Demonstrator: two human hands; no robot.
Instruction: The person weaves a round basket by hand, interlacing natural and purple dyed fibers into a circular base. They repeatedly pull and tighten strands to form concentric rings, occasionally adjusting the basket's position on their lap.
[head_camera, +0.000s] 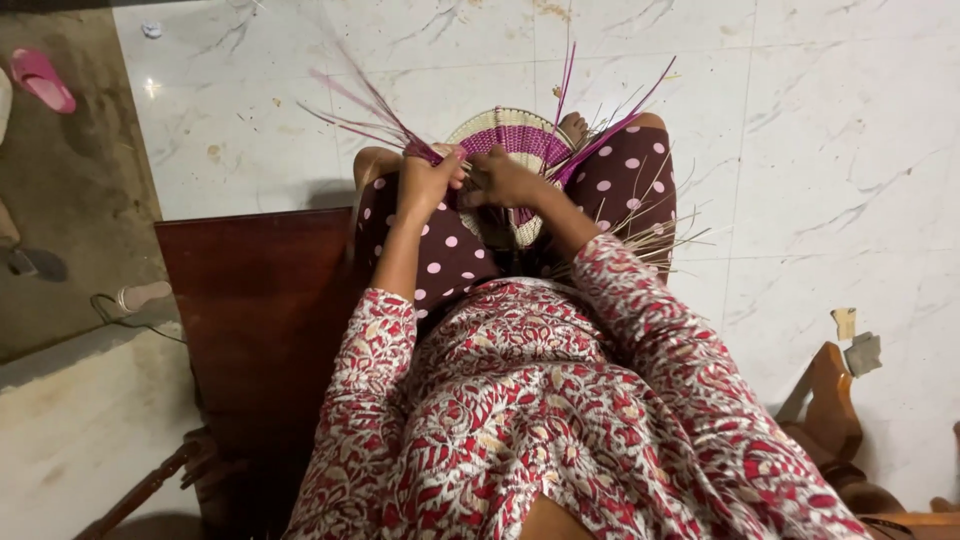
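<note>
- The left hand (428, 183) is curled nearly closed, its fingers pinched around a bunch of purple strands (365, 105) where they meet the rim of the woven basket piece (510, 140); the strands fan out from the fist toward 10 and 11 o'clock
- The right hand (503, 182) is also mostly closed, thumb and fingers pressed on the near edge of the woven basket piece, just beside the left hand; the two hands almost touch at the middle
- The woven basket piece, a round disc with cream and purple bands, sits on the person's lap between the knees, at 12 o'clock from the hands; loose purple and pale strands stick out from it toward 1 and 2 o'clock
- More thin pale strands (650, 235) splay over the right thigh at 3 o'clock from the hands
- The lower half of the disc is hidden behind both hands, so how the weave ends there cannot be made out, and the fingertips of the right hand are tucked out of sight
- Whether the right hand grips a strand or only presses on the weave cannot be told
- A toe of a bare foot (574, 127) shows just past the disc's far rim
- A dark wooden seat (255, 300) lies at 8 o'clock; a pink slipper (40, 80) lies well apart at 10 o'clock on the floor
</note>
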